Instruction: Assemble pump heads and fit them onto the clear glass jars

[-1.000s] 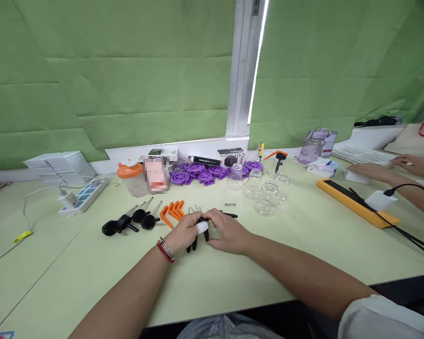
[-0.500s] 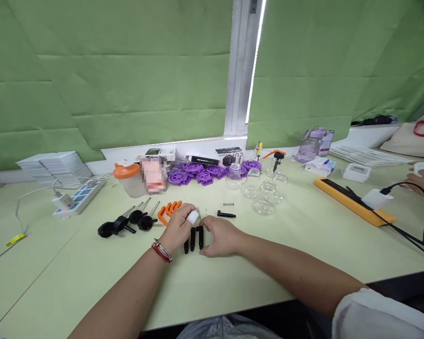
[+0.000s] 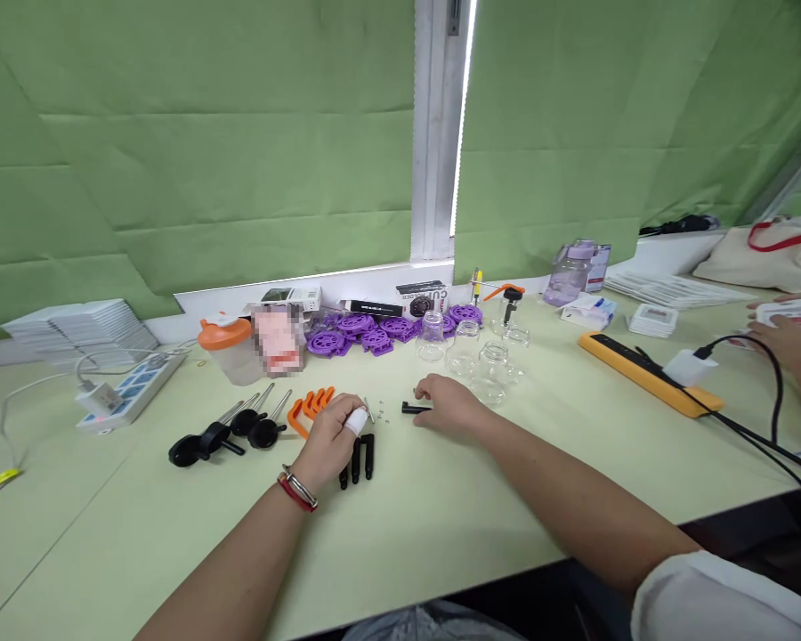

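My right hand (image 3: pixel 450 405) is over a small black plastic tube (image 3: pixel 410 408) lying on the table, thumb and fingers apart on either side of it. The hand covers the tube's right end. My left hand (image 3: pixel 330 441) rests on the table with curled fingers and a white cover (image 3: pixel 356 420) on one. Whatever it pinches, if anything, is hidden. A thin metal pin (image 3: pixel 369 411) and tiny metal bits (image 3: pixel 382 412) lie by its fingertips. Several more black tubes (image 3: pixel 356 461) stand in a row just below, and orange handles (image 3: pixel 297 417) lie behind the hand.
Black round parts with metal rods (image 3: pixel 265 433) lie left. Purple plastic pieces (image 3: pixel 376 340) and clear glass jars (image 3: pixel 492 361) sit behind. An orange-lidded container (image 3: pixel 224 333), white power strip (image 3: pixel 133 392) and yellow power strip (image 3: pixel 647 374) flank them. Another person's hand (image 3: pixel 788 343) is far right.
My right hand has left the row of black tubes and moved right and forward to the lone tube. The left hand stays by the pin. The view has shifted slightly right.
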A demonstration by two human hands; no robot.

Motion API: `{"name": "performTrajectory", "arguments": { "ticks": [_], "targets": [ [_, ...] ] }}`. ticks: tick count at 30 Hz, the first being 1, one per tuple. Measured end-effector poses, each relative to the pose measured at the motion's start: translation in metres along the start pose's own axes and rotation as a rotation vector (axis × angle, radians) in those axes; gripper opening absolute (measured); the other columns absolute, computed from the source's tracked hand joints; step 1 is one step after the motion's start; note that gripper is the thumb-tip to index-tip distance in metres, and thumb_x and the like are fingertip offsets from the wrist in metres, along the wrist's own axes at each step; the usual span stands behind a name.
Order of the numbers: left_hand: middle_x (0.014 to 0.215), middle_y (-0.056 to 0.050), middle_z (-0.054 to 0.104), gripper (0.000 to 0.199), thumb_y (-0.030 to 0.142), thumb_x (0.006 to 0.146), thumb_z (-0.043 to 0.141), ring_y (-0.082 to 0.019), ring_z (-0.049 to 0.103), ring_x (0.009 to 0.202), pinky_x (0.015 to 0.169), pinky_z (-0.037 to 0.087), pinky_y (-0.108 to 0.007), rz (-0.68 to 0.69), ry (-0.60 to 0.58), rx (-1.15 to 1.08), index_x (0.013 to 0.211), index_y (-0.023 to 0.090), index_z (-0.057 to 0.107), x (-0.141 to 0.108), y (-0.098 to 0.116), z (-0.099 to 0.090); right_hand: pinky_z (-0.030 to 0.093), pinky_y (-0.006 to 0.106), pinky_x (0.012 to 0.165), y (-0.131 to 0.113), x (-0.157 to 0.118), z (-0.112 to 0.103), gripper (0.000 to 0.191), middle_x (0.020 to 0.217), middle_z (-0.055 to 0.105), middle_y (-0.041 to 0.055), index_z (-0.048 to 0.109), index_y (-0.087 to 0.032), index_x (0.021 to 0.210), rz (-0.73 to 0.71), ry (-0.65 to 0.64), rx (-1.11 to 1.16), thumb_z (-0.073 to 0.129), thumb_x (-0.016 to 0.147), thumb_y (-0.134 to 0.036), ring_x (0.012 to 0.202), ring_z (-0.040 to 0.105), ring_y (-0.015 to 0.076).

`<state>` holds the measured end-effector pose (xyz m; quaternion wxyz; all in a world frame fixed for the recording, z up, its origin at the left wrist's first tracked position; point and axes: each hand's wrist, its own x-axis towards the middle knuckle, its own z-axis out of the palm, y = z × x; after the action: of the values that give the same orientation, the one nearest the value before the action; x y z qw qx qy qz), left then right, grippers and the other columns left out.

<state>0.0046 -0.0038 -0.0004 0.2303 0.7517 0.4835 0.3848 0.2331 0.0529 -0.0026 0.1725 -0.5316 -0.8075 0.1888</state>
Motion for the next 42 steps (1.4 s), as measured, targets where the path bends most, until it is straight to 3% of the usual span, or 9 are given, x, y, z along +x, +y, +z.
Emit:
{"name": "performTrajectory", "arguments": {
  "ticks": [3, 7, 13, 19, 21, 24, 26, 34, 42],
  "targets": [
    [0.085, -0.004, 0.057, 0.014, 0.021, 0.085, 0.043, -0.017, 0.053, 0.08, 0.074, 0.043, -0.03, 0.003, -0.005, 0.007, 0.082, 0.018, 0.057, 0.0, -0.002, 0.002, 0.037, 0.025, 0.06, 0.014, 0.004, -0.004, 0.023, 0.09, 0.063, 0.0047, 0.064, -0.019, 0.083, 0.059, -0.103, 0.006, 0.072, 0.064, -0.029, 0.079, 0.056, 0.018],
    [0.082, -0.003, 0.056, 0.011, 0.022, 0.084, 0.046, -0.016, 0.052, 0.076, 0.071, 0.043, -0.03, -0.015, -0.012, 0.045, 0.082, 0.018, 0.056, 0.0, -0.003, 0.003, 0.036, 0.024, 0.057, 0.015, 0.004, -0.001, 0.009, 0.078, 0.063, 0.0023, 0.063, -0.018, 0.075, 0.059, -0.182, 0.131, 0.066, 0.069, -0.024, 0.069, 0.054, 0.0145],
    [0.093, -0.006, 0.06, 0.035, 0.027, 0.082, 0.053, -0.017, 0.055, 0.08, 0.07, 0.044, -0.029, -0.01, -0.089, 0.028, 0.116, 0.019, 0.056, -0.003, -0.001, 0.008, 0.039, 0.023, 0.062, -0.001, -0.003, 0.008, 0.012, 0.074, 0.061, -0.0005, 0.063, -0.015, 0.08, -0.07, -0.301, 0.584, 0.062, 0.07, -0.022, 0.066, 0.051, 0.0113],
    [0.079, -0.003, 0.061, 0.021, 0.03, 0.084, 0.051, -0.014, 0.053, 0.072, 0.067, 0.044, -0.025, -0.016, -0.223, -0.121, 0.094, 0.017, 0.065, -0.008, 0.013, 0.014, 0.04, 0.024, 0.064, -0.008, -0.005, 0.017, 0.013, 0.069, 0.059, -0.0023, 0.063, -0.014, 0.078, -0.195, -0.503, 0.725, 0.065, 0.066, -0.018, 0.064, 0.051, 0.0103],
    [0.074, -0.001, 0.058, 0.021, 0.033, 0.084, 0.05, -0.012, 0.051, 0.065, 0.061, 0.043, -0.023, -0.058, -0.256, -0.143, 0.089, 0.017, 0.064, -0.01, 0.017, 0.014, 0.041, 0.025, 0.064, -0.001, 0.0, 0.018, 0.013, 0.072, 0.061, -0.0004, 0.065, -0.014, 0.08, -0.166, -0.391, 0.66, 0.064, 0.068, -0.019, 0.066, 0.053, 0.0115],
    [0.068, 0.0, 0.053, 0.021, 0.034, 0.083, 0.051, -0.01, 0.046, 0.057, 0.053, 0.04, -0.021, -0.122, -0.273, -0.141, 0.083, 0.016, 0.062, -0.011, 0.02, 0.013, 0.042, 0.026, 0.066, 0.014, 0.009, 0.019, 0.015, 0.079, 0.063, 0.003, 0.066, -0.015, 0.086, -0.069, -0.054, 0.443, 0.059, 0.074, -0.019, 0.068, 0.054, 0.013],
    [0.065, 0.001, 0.051, 0.019, 0.032, 0.081, 0.053, -0.009, 0.045, 0.055, 0.051, 0.038, -0.021, -0.143, -0.272, -0.117, 0.078, 0.015, 0.06, -0.011, 0.02, 0.013, 0.042, 0.027, 0.068, 0.021, 0.014, 0.021, 0.018, 0.086, 0.064, 0.0049, 0.067, -0.016, 0.091, -0.061, 0.058, 0.322, 0.058, 0.076, -0.019, 0.072, 0.055, 0.0139],
    [0.059, 0.003, 0.045, 0.012, 0.028, 0.073, 0.057, -0.009, 0.04, 0.052, 0.047, 0.033, -0.02, -0.2, -0.278, -0.071, 0.074, 0.016, 0.057, -0.01, 0.017, 0.014, 0.04, 0.027, 0.07, 0.014, 0.02, 0.029, 0.014, 0.092, 0.066, 0.0034, 0.069, -0.02, 0.078, -0.127, 0.082, 0.057, 0.056, 0.08, -0.018, 0.081, 0.058, 0.0162],
    [0.06, 0.003, 0.045, 0.015, 0.029, 0.073, 0.057, -0.008, 0.041, 0.052, 0.048, 0.034, -0.02, -0.218, -0.293, -0.082, 0.076, 0.015, 0.055, -0.009, 0.015, 0.015, 0.038, 0.025, 0.068, 0.014, 0.02, 0.029, 0.012, 0.091, 0.065, 0.0033, 0.068, -0.019, 0.077, -0.089, 0.069, 0.034, 0.056, 0.08, -0.017, 0.08, 0.057, 0.015]
  ]
}}
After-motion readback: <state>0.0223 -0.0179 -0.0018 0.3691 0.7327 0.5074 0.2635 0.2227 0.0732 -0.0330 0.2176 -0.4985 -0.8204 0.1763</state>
